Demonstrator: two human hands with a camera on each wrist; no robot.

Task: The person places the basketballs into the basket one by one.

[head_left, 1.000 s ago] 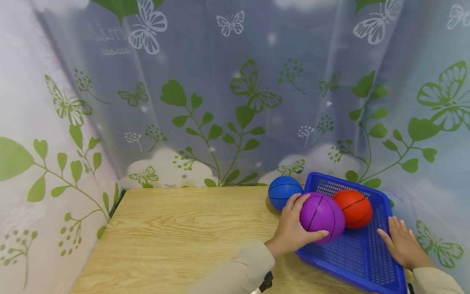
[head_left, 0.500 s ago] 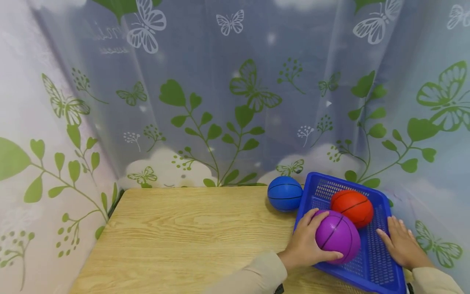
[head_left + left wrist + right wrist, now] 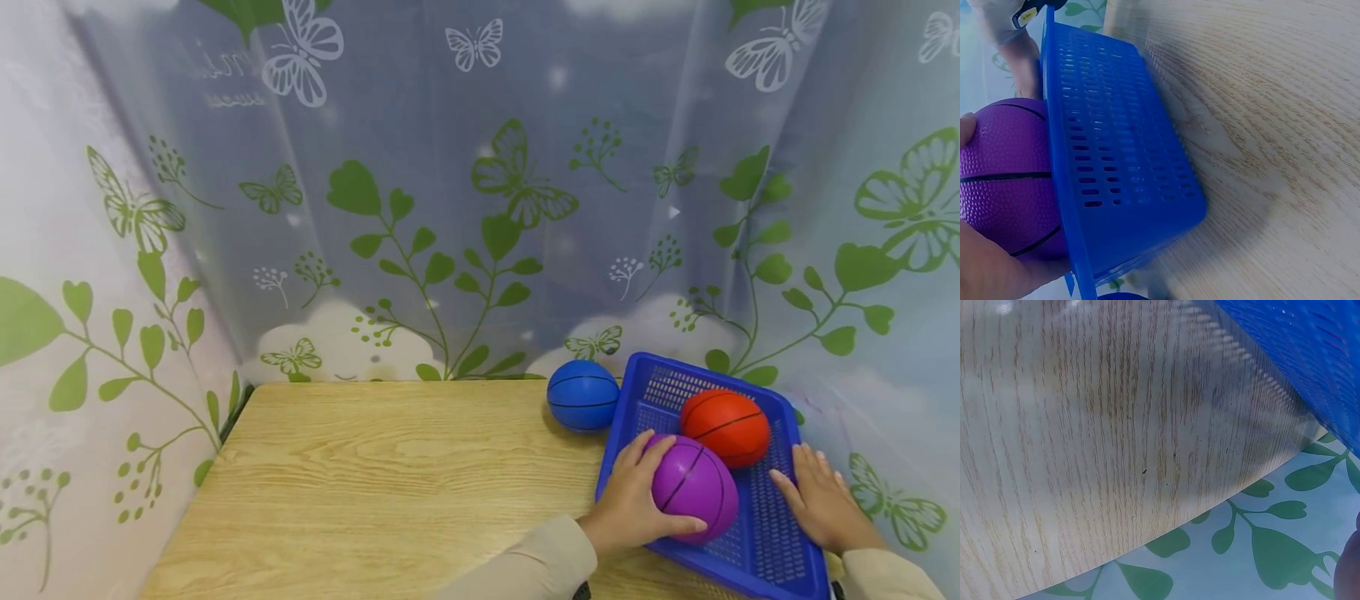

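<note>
A purple mini basketball (image 3: 699,487) is down in the blue plastic basket (image 3: 780,546), and my left hand (image 3: 630,500) grips it, thumb at the near side and fingers over the far side. From the left wrist view, the purple ball (image 3: 1007,147) bulges above the rim of the perforated basket (image 3: 1104,131). Touching it, or nearly so, is a red-orange ball (image 3: 726,427) farther back in the basket. My right hand (image 3: 825,500) rests on the basket's right rim with its fingers extended; the right wrist view catches only a sliver of it.
On the wooden table (image 3: 375,483), a blue ball (image 3: 583,396) sits just left of the basket's back corner. Patterned curtains (image 3: 405,183) stand behind the table and along both sides. The table's edge (image 3: 1147,544) shows near the basket in the right wrist view.
My left hand has carried the purple ball rightward and nearer, over the rim and into the basket, with little movement in the last half second. My right hand has stayed on the rim.
</note>
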